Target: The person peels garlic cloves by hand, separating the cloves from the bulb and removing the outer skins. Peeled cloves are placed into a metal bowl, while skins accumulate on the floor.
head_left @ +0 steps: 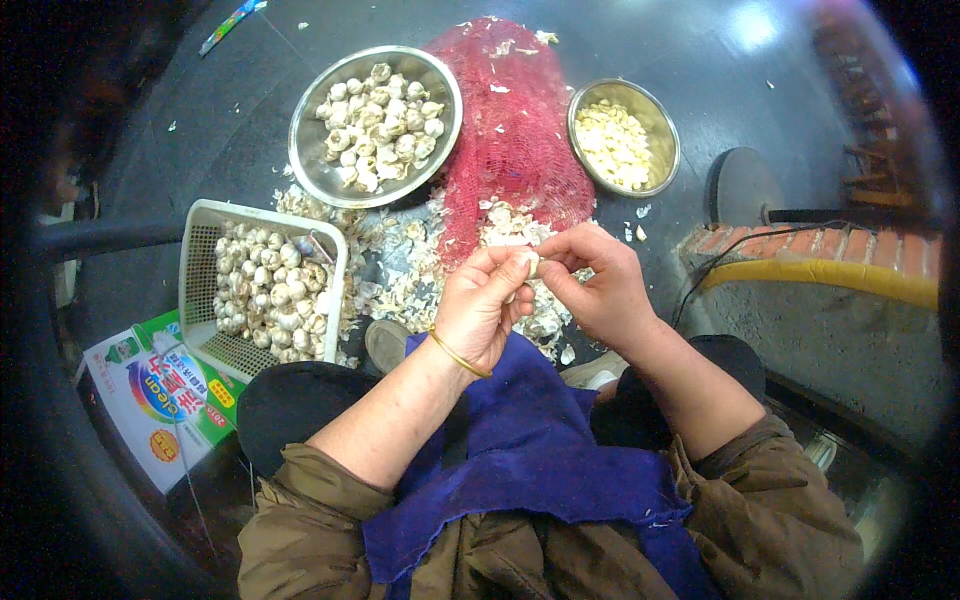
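Observation:
Between the fingertips of both hands is a pale garlic clove (532,264). My left hand (491,289) pinches it with thumb and forefinger, its other fingers curled beneath. My right hand (596,281) meets it from the right, thumb and fingertips at the clove; how firmly they grip is partly hidden. Loose garlic skins (517,225) lie on the floor below and beyond my hands. A steel bowl (300,161) at the far left holds whole garlic bulbs (382,124). In the smaller steel bowl (671,161) at the far right are peeled cloves (611,142).
A red mesh sack (510,142) lies between the bowls. Left of my knee, a white plastic basket (196,277) full of bulbs stands beside a printed cardboard box (161,405). To the right is a low brick ledge (832,244) with yellow edging and a black cable (705,277).

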A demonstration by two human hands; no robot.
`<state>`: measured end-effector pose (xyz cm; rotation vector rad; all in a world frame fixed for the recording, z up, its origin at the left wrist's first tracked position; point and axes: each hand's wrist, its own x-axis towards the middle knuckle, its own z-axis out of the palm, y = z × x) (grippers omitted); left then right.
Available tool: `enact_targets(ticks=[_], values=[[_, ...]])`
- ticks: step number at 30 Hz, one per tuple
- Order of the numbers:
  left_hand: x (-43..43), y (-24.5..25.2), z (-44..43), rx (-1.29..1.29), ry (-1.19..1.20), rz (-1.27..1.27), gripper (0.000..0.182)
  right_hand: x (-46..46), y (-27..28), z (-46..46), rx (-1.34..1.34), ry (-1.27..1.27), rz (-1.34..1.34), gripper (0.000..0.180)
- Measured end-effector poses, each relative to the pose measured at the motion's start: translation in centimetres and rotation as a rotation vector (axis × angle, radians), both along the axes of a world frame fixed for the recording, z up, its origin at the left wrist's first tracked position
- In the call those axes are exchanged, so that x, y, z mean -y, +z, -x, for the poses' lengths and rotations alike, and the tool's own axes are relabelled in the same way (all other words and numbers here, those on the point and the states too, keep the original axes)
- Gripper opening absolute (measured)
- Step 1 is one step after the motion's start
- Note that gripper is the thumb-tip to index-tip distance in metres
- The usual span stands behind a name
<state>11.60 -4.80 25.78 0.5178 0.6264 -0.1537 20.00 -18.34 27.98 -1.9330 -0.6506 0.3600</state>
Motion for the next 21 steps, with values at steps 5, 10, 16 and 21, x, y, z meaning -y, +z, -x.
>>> enact_targets(ticks=[5, 10, 16, 21], values=[[0.35, -0.1, 0.0, 0.062, 0.005, -0.201, 0.016, 0.08, 0.03, -0.28, -0.202, -0.028, -0.077, 0.009], [0.34, -0.27, -0.02, 0.079, 0.001, -0.407, 0.018, 0.22, -0.1, -0.33, -0.305, 0.035, -0.071, 0.009], [0.35, -0.08, -0.1, 0.067, 0.004, -0.354, 0.016, 0.13, 0.04, -0.14, -0.168, 0.006, -0.034, 0.01], [0.45, 0.13, -0.02, 0.042, -0.04, -0.367, 0.018, 0.28, 0.29, -0.1, -0.029, 0.028, 0.015, 0.013]])
